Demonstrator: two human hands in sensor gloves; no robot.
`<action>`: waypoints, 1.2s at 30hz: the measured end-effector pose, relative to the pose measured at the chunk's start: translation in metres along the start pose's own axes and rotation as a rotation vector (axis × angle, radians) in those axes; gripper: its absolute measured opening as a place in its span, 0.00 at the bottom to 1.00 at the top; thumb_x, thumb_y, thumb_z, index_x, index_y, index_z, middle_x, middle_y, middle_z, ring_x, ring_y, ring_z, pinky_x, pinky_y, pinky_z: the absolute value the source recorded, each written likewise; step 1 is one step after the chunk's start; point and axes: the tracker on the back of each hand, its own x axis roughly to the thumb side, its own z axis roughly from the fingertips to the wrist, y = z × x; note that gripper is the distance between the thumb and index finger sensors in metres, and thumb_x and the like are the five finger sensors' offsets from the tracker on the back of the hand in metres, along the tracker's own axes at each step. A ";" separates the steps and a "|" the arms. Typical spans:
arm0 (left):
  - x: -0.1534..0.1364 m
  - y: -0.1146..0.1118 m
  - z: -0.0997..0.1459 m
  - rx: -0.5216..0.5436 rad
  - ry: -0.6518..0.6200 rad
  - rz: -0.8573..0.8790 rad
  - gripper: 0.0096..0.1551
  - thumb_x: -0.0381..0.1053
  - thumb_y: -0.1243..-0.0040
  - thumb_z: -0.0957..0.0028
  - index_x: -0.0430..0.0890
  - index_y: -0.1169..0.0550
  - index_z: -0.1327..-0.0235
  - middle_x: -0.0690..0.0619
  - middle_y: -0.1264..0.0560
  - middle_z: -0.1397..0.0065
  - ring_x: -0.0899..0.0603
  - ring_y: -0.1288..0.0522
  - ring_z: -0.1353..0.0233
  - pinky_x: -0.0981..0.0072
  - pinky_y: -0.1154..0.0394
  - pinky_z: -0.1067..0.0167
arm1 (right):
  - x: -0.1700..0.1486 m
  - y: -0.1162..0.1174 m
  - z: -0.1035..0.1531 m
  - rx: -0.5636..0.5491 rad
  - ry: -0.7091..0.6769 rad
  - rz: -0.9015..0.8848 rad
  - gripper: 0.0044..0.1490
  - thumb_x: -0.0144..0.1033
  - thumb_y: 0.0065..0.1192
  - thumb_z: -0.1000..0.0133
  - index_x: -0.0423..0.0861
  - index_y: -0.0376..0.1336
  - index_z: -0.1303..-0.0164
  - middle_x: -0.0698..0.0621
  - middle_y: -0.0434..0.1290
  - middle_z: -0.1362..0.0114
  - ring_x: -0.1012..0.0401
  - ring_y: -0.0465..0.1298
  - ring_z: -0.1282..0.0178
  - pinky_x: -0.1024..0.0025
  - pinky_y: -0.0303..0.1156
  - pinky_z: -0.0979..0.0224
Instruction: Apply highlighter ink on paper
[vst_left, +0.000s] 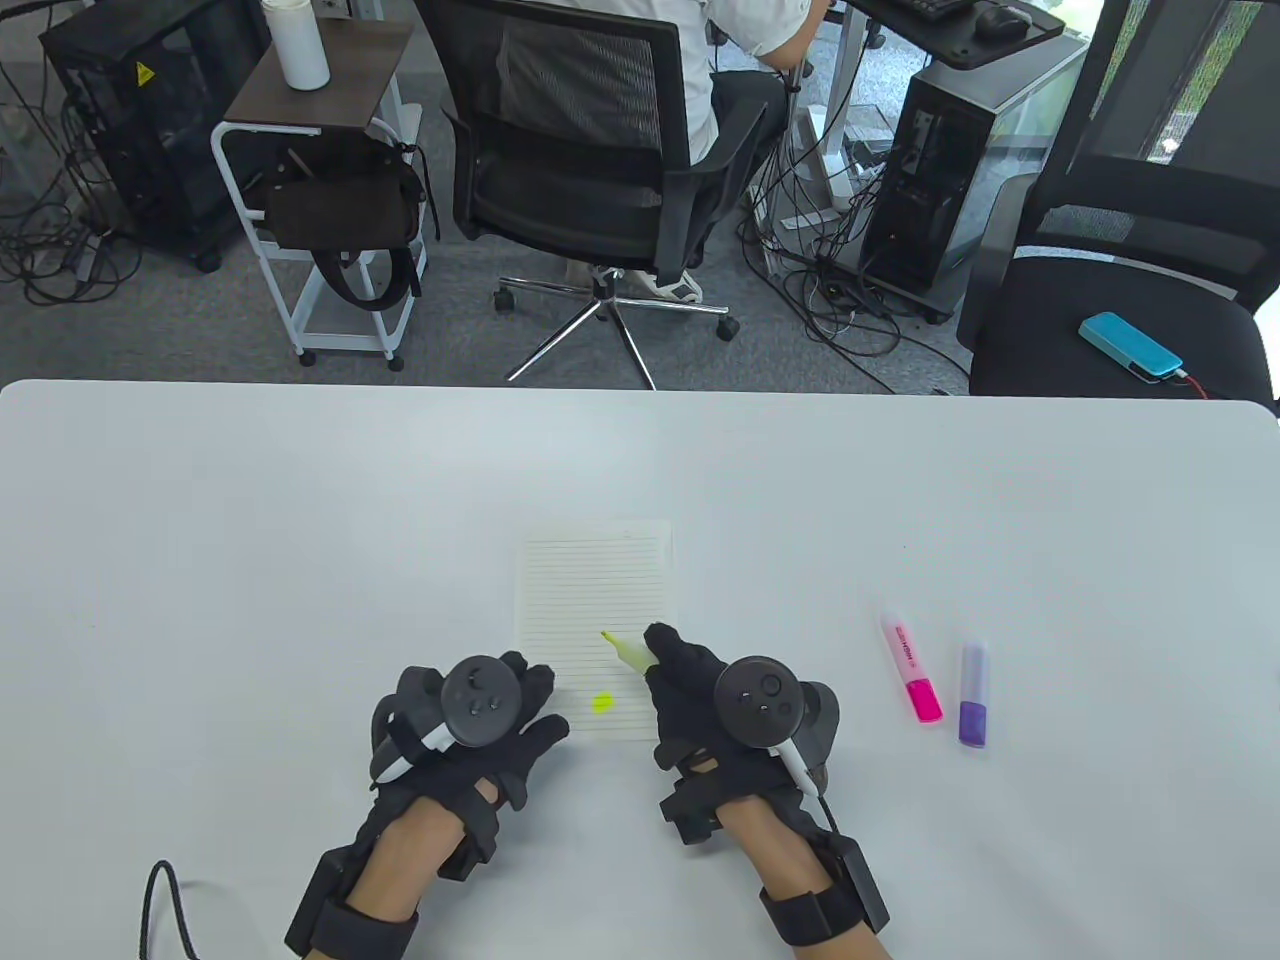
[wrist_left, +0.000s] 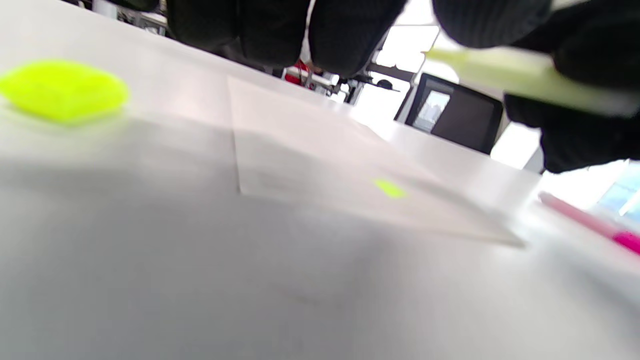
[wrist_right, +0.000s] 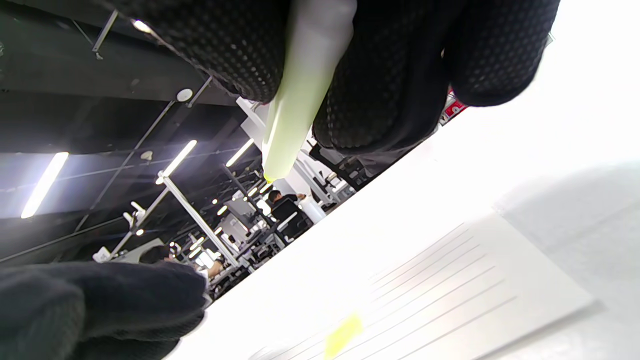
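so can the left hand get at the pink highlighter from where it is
Probably not directly. The pink highlighter lies right of the paper, and the right hand, holding the yellow highlighter, sits between it and the left hand. It would have to cross over.

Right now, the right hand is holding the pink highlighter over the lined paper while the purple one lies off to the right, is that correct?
Not quite: the right hand grips the yellow highlighter, not the pink one. The table view shows the pink highlighter lying on the table beside the purple highlighter, right of the lined paper. The rest stands.
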 end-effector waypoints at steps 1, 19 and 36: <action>-0.008 0.008 0.002 0.036 0.027 0.025 0.40 0.68 0.48 0.52 0.49 0.27 0.29 0.44 0.32 0.21 0.30 0.36 0.23 0.31 0.40 0.31 | 0.000 0.000 0.000 0.001 -0.001 -0.001 0.29 0.36 0.67 0.45 0.45 0.68 0.33 0.39 0.78 0.40 0.47 0.82 0.55 0.41 0.72 0.39; -0.088 0.001 -0.008 -0.105 0.432 0.003 0.44 0.66 0.36 0.55 0.44 0.33 0.31 0.42 0.35 0.26 0.32 0.38 0.27 0.30 0.46 0.30 | 0.003 0.001 0.002 0.029 -0.010 0.001 0.29 0.36 0.67 0.45 0.44 0.69 0.33 0.39 0.78 0.40 0.47 0.82 0.56 0.41 0.72 0.39; -0.083 -0.006 -0.016 -0.183 0.363 -0.054 0.38 0.62 0.32 0.54 0.42 0.31 0.40 0.44 0.39 0.28 0.33 0.43 0.28 0.30 0.50 0.29 | 0.004 0.006 0.002 0.066 -0.003 0.016 0.28 0.36 0.67 0.45 0.44 0.69 0.34 0.39 0.79 0.41 0.47 0.82 0.56 0.41 0.72 0.40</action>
